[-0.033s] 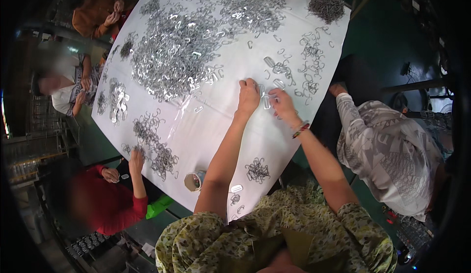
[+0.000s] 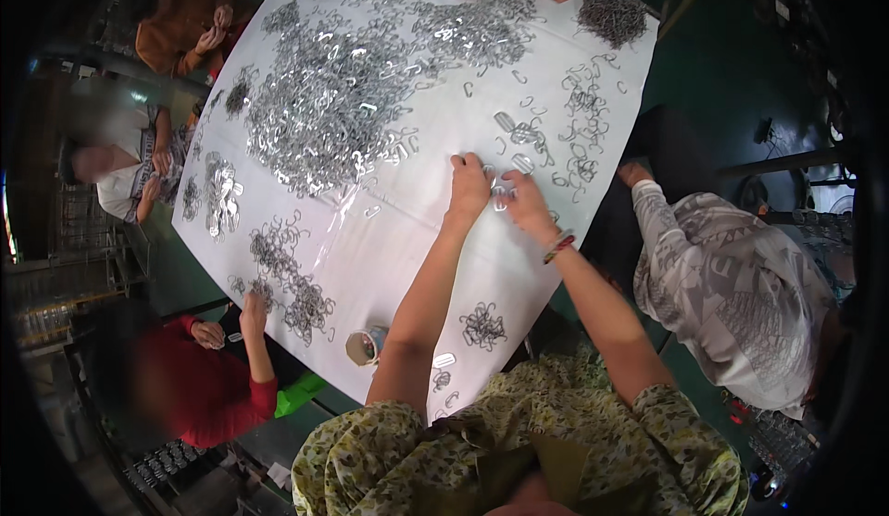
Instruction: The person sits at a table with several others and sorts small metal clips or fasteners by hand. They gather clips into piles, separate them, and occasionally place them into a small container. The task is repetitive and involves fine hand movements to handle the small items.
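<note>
a white table (image 2: pixel 398 247), with a bare left hand (image 2: pixel 469 187) and right hand (image 2: pixel 530 208) close together over it, nearer its right edge than its left. small flat metal links (image 2: pixel 500 203) lie between the fingertips: just right of the left hand, just left of the right. the right hand looks nearer to the lowest link, touching or almost touching it. the left hand is narrow, thumb and fingers close together; whether either hand grips a piece, i cannot tell. the lowest link is partly covered, so its long axis is unclear. just beyond the right fingertips, an oblong link (image 2: pixel 521 162) slants from far left to near right. past it, toward the far edge, sits a small cluster of wire hooks (image 2: pixel 530 136). a large metal pile (image 2: pixel 324 108) spreads toward the left and far edges.
</note>
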Demonstrator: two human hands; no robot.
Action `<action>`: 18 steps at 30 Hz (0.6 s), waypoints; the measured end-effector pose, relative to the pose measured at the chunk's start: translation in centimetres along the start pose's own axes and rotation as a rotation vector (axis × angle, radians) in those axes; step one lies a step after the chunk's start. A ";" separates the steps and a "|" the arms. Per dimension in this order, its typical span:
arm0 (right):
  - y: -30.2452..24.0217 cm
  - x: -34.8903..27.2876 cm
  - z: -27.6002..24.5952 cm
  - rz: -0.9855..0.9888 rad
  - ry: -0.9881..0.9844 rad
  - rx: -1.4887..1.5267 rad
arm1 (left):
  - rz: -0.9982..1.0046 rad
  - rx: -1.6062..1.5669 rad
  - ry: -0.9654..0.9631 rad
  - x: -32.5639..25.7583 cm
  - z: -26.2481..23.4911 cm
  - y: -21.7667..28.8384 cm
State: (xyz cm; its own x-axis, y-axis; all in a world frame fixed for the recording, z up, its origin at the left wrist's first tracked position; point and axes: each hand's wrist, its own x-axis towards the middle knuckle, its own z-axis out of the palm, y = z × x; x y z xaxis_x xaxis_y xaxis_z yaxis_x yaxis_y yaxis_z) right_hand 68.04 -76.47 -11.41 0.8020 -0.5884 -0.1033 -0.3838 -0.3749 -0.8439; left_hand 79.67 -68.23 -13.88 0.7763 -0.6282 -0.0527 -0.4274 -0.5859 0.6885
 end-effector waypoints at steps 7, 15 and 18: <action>1.7 2.2 2.9 -0.339 -0.044 -0.467 | 0.031 0.190 -0.158 2.5 0.5 -1.1; 1.3 2.8 1.1 -0.016 -0.405 0.104 | -0.018 -0.051 -0.202 -0.2 -2.1 -2.8; -0.1 2.2 -3.4 0.215 -0.495 0.772 | 0.019 0.120 -0.100 -1.6 -1.3 -2.6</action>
State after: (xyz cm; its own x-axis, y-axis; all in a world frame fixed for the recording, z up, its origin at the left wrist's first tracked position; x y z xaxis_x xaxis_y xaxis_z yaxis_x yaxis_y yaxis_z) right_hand 68.28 -80.21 -9.79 0.9205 -0.1517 -0.3600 -0.2791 0.3894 -0.8778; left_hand 80.13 -65.07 -14.66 0.7200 -0.6841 -0.1164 -0.4987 -0.6267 0.5988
